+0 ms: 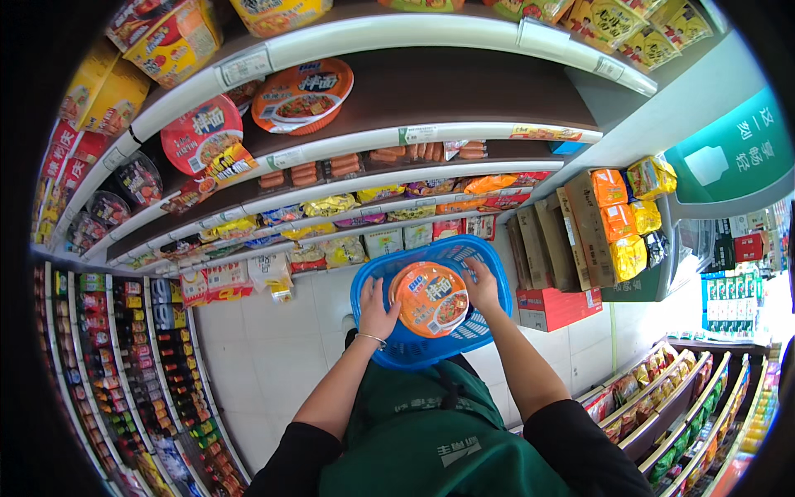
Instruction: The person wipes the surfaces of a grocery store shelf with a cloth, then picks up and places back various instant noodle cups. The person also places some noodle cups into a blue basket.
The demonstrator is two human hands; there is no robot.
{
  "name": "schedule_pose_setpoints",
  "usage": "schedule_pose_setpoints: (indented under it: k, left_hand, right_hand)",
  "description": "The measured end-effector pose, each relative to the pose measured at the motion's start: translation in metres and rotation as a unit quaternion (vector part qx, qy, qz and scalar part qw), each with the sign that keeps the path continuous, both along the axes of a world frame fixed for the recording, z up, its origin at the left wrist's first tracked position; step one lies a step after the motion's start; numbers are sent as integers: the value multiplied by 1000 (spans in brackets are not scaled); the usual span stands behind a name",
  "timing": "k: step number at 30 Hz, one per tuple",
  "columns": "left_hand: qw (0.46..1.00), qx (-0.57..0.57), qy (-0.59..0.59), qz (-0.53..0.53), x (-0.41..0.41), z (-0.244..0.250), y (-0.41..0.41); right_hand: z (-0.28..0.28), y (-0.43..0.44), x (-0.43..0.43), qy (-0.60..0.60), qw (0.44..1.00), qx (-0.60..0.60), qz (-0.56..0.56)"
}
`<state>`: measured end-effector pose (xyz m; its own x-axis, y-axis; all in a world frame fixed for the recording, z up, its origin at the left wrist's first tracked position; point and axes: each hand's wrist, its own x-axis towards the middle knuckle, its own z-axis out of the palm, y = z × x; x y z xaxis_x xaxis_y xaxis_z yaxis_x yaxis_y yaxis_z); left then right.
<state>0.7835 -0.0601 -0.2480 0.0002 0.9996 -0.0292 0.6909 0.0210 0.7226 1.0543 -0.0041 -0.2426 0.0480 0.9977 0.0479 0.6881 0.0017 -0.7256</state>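
A blue plastic shopping basket (367,348) with slotted sides sits in front of me. An orange instant-noodle bowl (428,299) with a printed lid shows inside it, lid facing up. My left hand (377,310) is at the bowl's left edge, its thumb against the lid rim and a bracelet at the wrist. On the opposite side, my right hand (482,287) reaches over the basket's right part, close beside the bowl. How firmly either hand grips the bowl is hidden. What lies beneath the bowl is also hidden.
Ahead, a shelf (459,81) holds another orange noodle bowl (303,96) and a red noodle bowl (202,134). Packed sausages (345,164) lie lower. Cardboard cartons (581,230) and a red box (556,307) stand right. Bottle shelves (177,373) and snack shelves (658,397) flank the tiled floor (267,348).
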Motion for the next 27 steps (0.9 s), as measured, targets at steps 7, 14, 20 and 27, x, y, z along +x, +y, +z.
schedule_pose_setpoints:
  k: [7, 14, 20, 27]
  left_hand:
    - [963, -193, -72, 175, 35, -62, -18]
    - [961, -167, -109, 192, 54, -68, -30]
    - [937, -164, -214, 221, 68, 12, -8]
    - [945, -16, -259, 200, 53, 70, 56]
  right_hand:
    - [-57, -33, 20, -28, 982, -185, 18]
    - [-48, -56, 17, 26, 980, -196, 10]
    - [-5, -36, 26, 111, 978, -176, 6]
    - [126, 24, 4, 457, 862, -199, 93]
